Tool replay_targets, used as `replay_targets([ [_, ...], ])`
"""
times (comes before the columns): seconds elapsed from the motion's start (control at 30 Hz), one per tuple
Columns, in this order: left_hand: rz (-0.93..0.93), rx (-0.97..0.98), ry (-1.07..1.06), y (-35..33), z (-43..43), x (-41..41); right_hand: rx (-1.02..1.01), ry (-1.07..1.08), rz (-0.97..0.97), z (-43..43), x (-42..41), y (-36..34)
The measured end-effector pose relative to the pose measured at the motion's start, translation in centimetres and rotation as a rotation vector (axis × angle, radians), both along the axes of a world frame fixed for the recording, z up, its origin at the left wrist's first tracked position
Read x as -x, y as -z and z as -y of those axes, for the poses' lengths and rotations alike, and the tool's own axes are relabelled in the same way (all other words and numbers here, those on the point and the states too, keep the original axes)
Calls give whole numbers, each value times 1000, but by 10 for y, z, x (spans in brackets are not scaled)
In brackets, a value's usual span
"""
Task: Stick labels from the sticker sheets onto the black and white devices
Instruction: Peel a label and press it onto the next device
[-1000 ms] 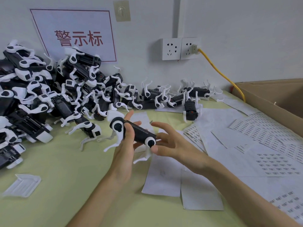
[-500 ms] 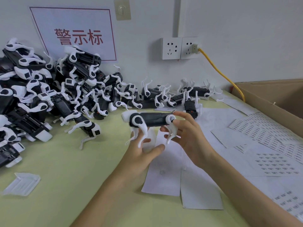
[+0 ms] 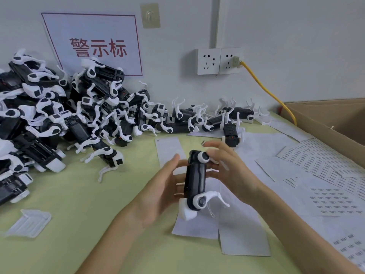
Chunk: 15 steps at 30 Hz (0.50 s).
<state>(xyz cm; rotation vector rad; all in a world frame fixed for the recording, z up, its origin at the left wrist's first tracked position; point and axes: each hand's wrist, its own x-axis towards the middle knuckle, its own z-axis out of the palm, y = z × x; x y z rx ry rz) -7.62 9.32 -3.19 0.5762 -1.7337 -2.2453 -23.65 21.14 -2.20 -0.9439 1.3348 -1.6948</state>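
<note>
I hold one black and white device (image 3: 195, 180) above the middle of the table, its long black body pointing away from me and its white legs sticking out. My left hand (image 3: 160, 192) cups its left side with the thumb up against the body. My right hand (image 3: 231, 171) grips the far end, fingers curled round the white joint there. Sticker sheets (image 3: 324, 169) printed with rows of small labels lie spread on the right half of the table.
A big pile of the same devices (image 3: 59, 119) fills the back left, with a row (image 3: 197, 117) along the wall. Blank backing papers (image 3: 243, 230) lie under my hands. An open cardboard box (image 3: 335, 119) stands at right. A clear plastic tray (image 3: 29, 222) lies front left.
The device has turned from lying crosswise between my hands to pointing away from me, and both hands have drawn it lower and closer to me.
</note>
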Motion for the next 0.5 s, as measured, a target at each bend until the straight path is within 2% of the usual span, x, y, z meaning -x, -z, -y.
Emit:
replay_targets([
  [0.13, -76, 48, 21, 3, 0, -4, -35, 64, -60, 0, 0, 2],
  [0.3, -150, 145, -68, 3, -5, -1, -93, 176, -233, 3, -1, 1],
  [0.5, -226, 159, -175, 3, -4, -1, 21, 462, -193, 0, 9, 1],
])
